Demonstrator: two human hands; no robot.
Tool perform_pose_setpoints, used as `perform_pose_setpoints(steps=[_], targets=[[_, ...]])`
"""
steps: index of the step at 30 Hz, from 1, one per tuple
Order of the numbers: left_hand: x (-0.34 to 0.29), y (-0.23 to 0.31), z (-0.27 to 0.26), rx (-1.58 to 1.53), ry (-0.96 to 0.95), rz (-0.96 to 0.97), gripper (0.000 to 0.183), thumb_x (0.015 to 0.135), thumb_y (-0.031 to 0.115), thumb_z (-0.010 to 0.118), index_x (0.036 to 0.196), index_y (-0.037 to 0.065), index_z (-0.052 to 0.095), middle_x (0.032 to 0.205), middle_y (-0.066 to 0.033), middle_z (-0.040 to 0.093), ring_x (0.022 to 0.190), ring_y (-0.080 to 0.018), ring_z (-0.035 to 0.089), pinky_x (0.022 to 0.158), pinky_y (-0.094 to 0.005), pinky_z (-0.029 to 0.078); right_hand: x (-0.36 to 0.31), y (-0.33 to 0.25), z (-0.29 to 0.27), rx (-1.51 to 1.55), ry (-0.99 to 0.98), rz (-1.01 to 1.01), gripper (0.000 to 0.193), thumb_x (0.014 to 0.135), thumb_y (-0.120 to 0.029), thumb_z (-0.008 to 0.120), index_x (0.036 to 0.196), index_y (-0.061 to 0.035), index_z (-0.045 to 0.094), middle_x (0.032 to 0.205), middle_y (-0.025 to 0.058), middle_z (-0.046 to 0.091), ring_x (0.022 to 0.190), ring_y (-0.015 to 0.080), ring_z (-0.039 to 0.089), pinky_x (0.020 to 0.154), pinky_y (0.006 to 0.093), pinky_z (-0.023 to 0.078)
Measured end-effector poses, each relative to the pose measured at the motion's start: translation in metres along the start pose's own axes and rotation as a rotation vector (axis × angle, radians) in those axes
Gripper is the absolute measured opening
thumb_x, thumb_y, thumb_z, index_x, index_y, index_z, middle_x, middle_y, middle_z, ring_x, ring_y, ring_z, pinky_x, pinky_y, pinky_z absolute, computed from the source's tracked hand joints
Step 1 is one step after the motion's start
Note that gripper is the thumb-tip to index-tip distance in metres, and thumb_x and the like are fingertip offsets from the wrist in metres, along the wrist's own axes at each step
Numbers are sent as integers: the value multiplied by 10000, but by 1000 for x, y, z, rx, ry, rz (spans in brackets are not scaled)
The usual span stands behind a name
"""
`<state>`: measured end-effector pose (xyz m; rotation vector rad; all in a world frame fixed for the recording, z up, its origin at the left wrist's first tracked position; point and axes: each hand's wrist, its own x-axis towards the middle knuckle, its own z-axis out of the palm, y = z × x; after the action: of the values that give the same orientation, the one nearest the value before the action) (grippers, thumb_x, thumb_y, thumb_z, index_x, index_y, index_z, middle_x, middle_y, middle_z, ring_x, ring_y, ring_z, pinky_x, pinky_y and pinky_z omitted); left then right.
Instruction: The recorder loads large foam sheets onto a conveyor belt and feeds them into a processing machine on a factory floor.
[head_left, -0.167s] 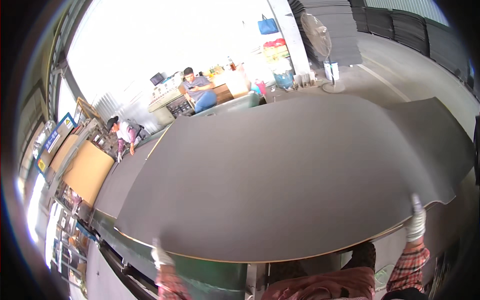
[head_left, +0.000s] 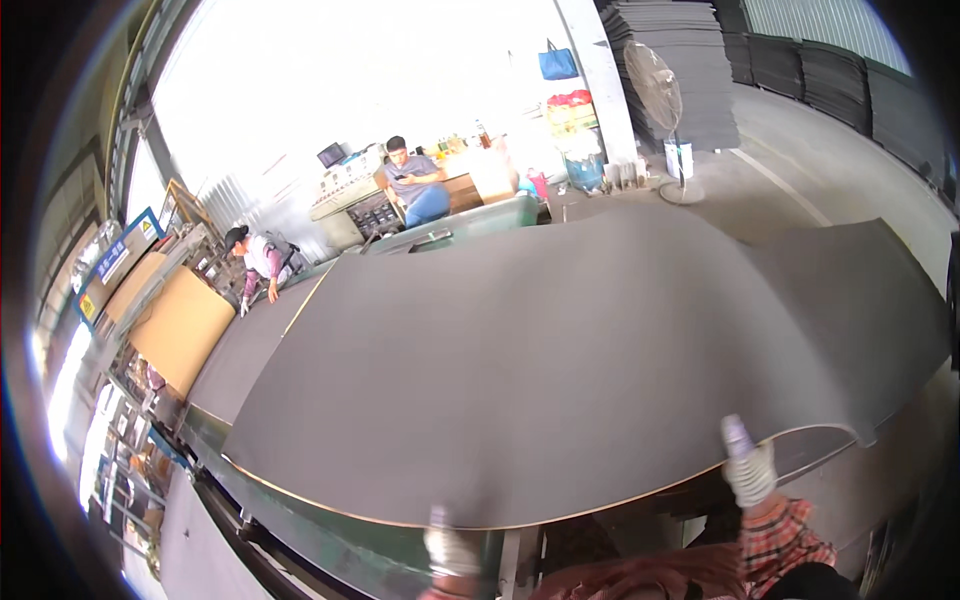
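A large dark grey sheet (head_left: 560, 380) with a thin tan edge stretches across the middle of the view. My right hand (head_left: 750, 472), in a whitish glove, is closed on its near edge, thumb on top and fingers underneath out of sight. Beside that hand the edge arches up, and the sheet bulges toward the right. My left hand (head_left: 448, 548), also gloved, is at the near edge left of centre; motion smears it, but its thumb lies over the edge and the hand appears to pinch it. Below the sheet's left part is a green table surface (head_left: 350, 555).
A co-worker (head_left: 262, 265) bends over another dark sheet (head_left: 235, 365) at the far left, near a tan roll (head_left: 185, 325). Another person (head_left: 415, 185) sits behind, holding a phone. A standing fan (head_left: 655, 85) and stacked dark sheets (head_left: 690, 70) stand at the back right.
My left hand has shifted right along the near edge, and my right hand has moved left, so they are closer together. The sheet's right part now bulges more. The view has shifted slightly.
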<state>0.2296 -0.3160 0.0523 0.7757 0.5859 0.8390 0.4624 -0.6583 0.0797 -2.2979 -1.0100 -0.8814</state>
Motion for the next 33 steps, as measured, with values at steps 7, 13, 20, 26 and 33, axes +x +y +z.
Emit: perform_pose_setpoints(steps=[7,13,20,26,33], targets=[[-32,-43,73,-274,-63,-73,488,740,274,649,1127,39,466,1081,-87,509,1023,-256,485,876,-411,422,-9,-81,63,332,112,-139,344,803,-174,545,1138,-129,481,959,120,554,839,302,556,715,419,454],[31,-21,49,-261,18,-96,303,782,217,612,1029,65,525,979,-74,585,853,-197,586,678,-325,527,-22,-23,45,2068,447,1535,561,775,-560,490,1119,-117,484,1121,63,508,1038,233,467,872,377,405],[88,-20,20,-255,197,-174,190,786,179,588,939,72,554,890,-38,602,775,-186,593,590,-290,509,-87,66,82,1186,130,1215,369,827,-333,535,1089,-73,526,1073,86,539,970,199,521,841,337,420],[135,-34,-21,-189,202,-176,241,798,174,563,995,38,535,978,-79,573,878,-229,567,721,-349,514,12,33,25,1588,502,1106,329,799,-193,557,1084,-31,531,945,134,573,817,252,572,747,342,449],[113,-34,4,-187,81,-55,337,816,234,544,1072,20,496,1066,-102,547,955,-253,545,850,-400,464,-6,7,37,73,49,136,668,657,153,426,1251,-151,420,970,192,526,805,332,521,740,371,420]])
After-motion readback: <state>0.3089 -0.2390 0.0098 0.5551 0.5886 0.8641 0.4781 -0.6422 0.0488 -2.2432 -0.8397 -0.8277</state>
